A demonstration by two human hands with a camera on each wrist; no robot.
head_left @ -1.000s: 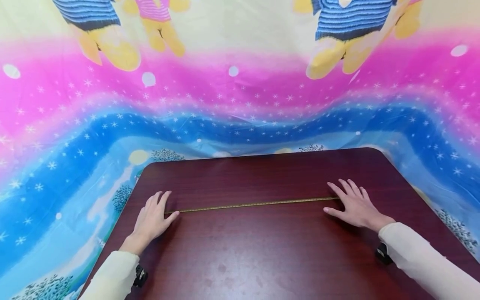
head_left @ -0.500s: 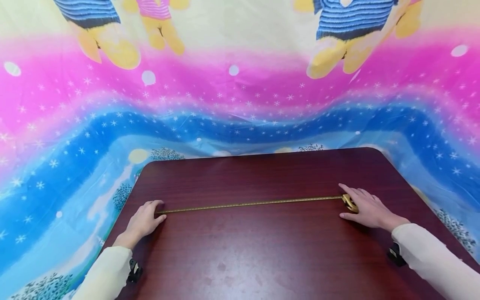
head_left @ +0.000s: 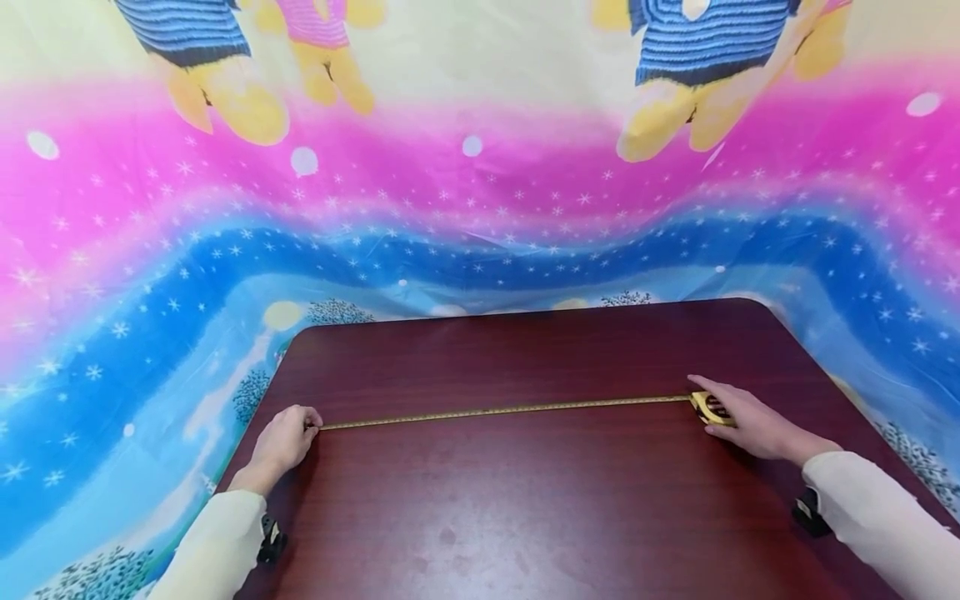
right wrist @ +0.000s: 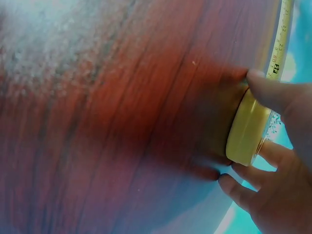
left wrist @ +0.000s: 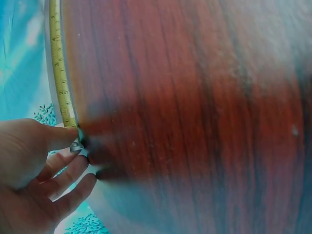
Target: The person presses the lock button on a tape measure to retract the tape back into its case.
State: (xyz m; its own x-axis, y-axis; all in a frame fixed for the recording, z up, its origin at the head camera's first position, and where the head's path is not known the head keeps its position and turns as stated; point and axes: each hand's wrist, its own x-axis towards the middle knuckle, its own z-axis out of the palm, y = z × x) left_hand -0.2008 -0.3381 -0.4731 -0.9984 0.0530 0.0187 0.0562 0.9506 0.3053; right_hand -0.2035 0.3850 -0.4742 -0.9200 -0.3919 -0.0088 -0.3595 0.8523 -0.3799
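Observation:
A yellow tape measure (head_left: pixel 707 408) lies on the dark red-brown table, its blade (head_left: pixel 480 411) drawn out leftward across the top. My left hand (head_left: pixel 283 439) pinches the blade's free end between thumb and forefinger. The metal end hook (left wrist: pixel 76 146) shows just past the thumb in the left wrist view, with the other fingertips on the tabletop. My right hand (head_left: pixel 757 423) holds the case at the other end. In the right wrist view the thumb is at one end of the yellow case (right wrist: pixel 248 126), and the fingers are bent around its far side.
The wood-grain table (head_left: pixel 480 492) has rounded far corners. Behind it and along its sides hangs a pink and blue printed cloth (head_left: pixel 465 200). Dark straps with small devices sit at both wrists below the cream sleeves (head_left: pixel 217 542).
My right hand has moved right, uncovering the tape measure's case and then gripping it. My left hand has moved left, its spread fingers closing to pinch the blade's end.

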